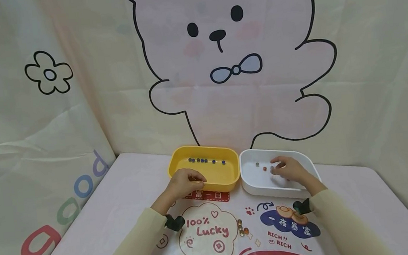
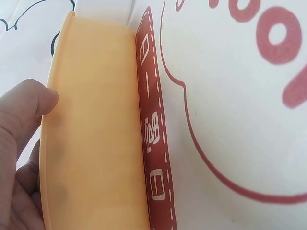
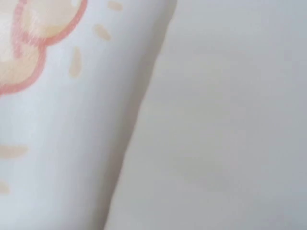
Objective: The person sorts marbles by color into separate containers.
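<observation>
Pale sleeves [image 1: 134,247] lie nearest the camera, one slanting toward one o'clock, the other toward eleven. From the left, the left grip [image 1: 186,181] is curled at seven o'clock on the yellow tray [image 1: 222,174], thumb tip over the rim, apparently pinching the wall. A light steadying hold should do; leaning hard could tip the tray and roll the row of dark marbles [image 1: 202,160] along its far side. On the tabletop [image 1: 115,200], toward five o'clock from that tray, amber marbles [image 1: 240,227] lie bunched. Further right, inside the white tray [image 1: 267,190], a clear marble [image 1: 257,164] sits at ten o'clock, an orange marble [image 1: 264,168] nearer nine. At three o'clock is the right grip [image 1: 290,169], thumb and forefinger parted, a pale marble [image 1: 271,168] at the fingertips; whether they touch it, I cannot tell. Soft pads, a low wrist and one marble at a time would suit such small, smooth balls best.
</observation>
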`<state>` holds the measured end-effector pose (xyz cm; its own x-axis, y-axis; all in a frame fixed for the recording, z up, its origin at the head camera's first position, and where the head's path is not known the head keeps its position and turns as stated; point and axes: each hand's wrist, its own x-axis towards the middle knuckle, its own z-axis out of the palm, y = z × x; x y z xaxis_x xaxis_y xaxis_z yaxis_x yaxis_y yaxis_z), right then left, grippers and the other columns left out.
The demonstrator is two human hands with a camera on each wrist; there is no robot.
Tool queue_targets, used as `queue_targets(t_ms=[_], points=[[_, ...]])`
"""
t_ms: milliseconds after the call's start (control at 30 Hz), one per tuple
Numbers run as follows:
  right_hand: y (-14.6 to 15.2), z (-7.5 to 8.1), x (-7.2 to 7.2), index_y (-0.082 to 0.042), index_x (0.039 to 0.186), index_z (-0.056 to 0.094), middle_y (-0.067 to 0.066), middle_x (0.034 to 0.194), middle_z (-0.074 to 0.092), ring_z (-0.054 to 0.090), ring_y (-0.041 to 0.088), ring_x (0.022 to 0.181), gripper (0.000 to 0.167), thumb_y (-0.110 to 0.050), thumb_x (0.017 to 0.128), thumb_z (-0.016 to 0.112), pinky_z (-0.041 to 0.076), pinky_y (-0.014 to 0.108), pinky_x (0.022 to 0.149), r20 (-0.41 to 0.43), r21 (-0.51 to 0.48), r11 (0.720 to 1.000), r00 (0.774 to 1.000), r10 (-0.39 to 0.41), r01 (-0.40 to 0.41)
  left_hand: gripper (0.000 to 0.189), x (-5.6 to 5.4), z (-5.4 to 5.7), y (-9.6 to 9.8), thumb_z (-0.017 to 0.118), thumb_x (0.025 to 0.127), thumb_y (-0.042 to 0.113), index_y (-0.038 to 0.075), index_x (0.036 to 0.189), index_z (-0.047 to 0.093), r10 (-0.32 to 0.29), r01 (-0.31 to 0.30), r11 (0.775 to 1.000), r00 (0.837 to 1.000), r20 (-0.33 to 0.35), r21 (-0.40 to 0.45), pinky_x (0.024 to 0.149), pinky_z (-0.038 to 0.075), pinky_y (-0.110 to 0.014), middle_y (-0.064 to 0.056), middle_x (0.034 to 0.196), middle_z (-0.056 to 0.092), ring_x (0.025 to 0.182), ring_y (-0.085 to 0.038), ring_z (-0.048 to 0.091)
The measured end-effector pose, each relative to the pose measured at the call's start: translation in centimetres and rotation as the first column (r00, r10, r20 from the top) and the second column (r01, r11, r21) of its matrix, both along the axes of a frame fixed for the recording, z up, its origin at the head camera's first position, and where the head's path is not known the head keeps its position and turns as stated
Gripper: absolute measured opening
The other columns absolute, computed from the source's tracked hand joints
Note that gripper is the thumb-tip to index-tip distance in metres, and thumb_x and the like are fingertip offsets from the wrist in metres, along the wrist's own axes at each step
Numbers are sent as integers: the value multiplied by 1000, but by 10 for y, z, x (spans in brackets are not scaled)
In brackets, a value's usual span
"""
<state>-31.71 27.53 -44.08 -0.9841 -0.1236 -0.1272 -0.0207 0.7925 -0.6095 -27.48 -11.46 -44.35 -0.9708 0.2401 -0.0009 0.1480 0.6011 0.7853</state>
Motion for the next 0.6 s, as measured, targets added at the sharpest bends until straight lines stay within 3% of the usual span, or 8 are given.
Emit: queue_targets(t_ms=[200, 333, 600], points=[[2, 9, 9, -4, 128, 56, 26, 118, 61, 59, 39, 105, 48, -30, 88, 65, 52, 43, 75, -57, 50, 998, 997, 42, -39, 6, 0, 1, 0, 75, 82, 31, 30, 87, 74, 1, -1, 1000, 1000, 0, 0, 85, 49, -34, 10, 93, 68, 93, -17, 56], [5, 12, 16, -6, 125, 59, 24, 118, 63, 56, 42, 112, 45, -31, 88, 65, 49, 55, 85, -111, 67, 995, 991, 77, -69, 6, 0, 1, 0, 75, 81, 31, 30, 87, 74, 3, -3, 1000, 1000, 5, 4, 85, 49, -35, 10, 94, 68, 93, -17, 55], [4, 24, 36, -6, 124, 59, 22, 116, 63, 60, 39, 104, 43, -28, 88, 65, 50, 50, 82, -147, 48, 995, 985, 90, -84, 5, -1, 0, 0, 75, 81, 31, 31, 86, 74, 1, -1, 1000, 1000, 2, 2, 85, 49, -34, 10, 93, 67, 93, -17, 55]])
